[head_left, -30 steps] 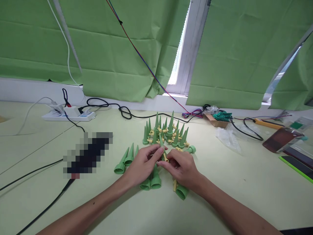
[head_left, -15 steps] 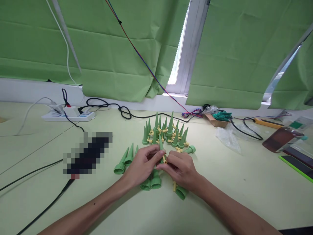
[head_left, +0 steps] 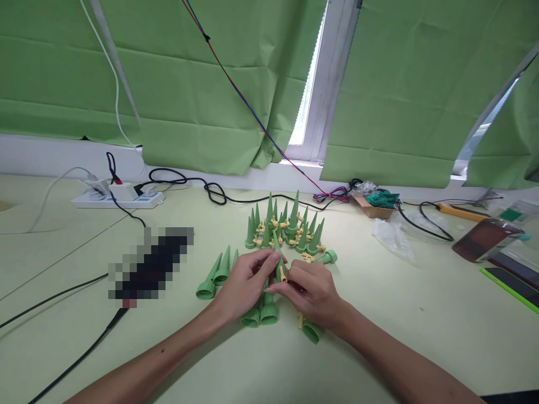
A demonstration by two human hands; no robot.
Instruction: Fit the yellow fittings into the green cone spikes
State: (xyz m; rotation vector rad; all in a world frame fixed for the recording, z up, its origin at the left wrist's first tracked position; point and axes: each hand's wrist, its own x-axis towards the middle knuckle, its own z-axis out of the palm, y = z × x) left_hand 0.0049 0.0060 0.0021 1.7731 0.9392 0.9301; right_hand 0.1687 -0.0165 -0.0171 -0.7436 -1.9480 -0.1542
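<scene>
A green plastic watering spike (head_left: 277, 242) with a small yellow valve (head_left: 283, 274) on its side is held between both hands, tip pointing away. My left hand (head_left: 249, 276) is closed around it with thumb and fingers. From the other side, my right hand (head_left: 309, 286) pinches its lower part near the valve; fingers partly hide the base. Loose spikes (head_left: 206, 289) lie left of my left hand, and others (head_left: 268, 314) lie below the hands. Near my right wrist are another spike (head_left: 312, 331) and a yellow valve (head_left: 300, 321).
Behind the hands stands a cluster of spikes with yellow valves (head_left: 314, 241). A power strip (head_left: 122, 196) and black cables are at the back left. To the right are a small cardboard box (head_left: 373, 209), a plastic bag (head_left: 393, 238), a brown bottle (head_left: 480, 240) and a green-edged phone (head_left: 514, 289).
The left thumb has shifted slightly up the spike, and the yellow valve has turned or moved a little. Both hands stay in nearly the same place.
</scene>
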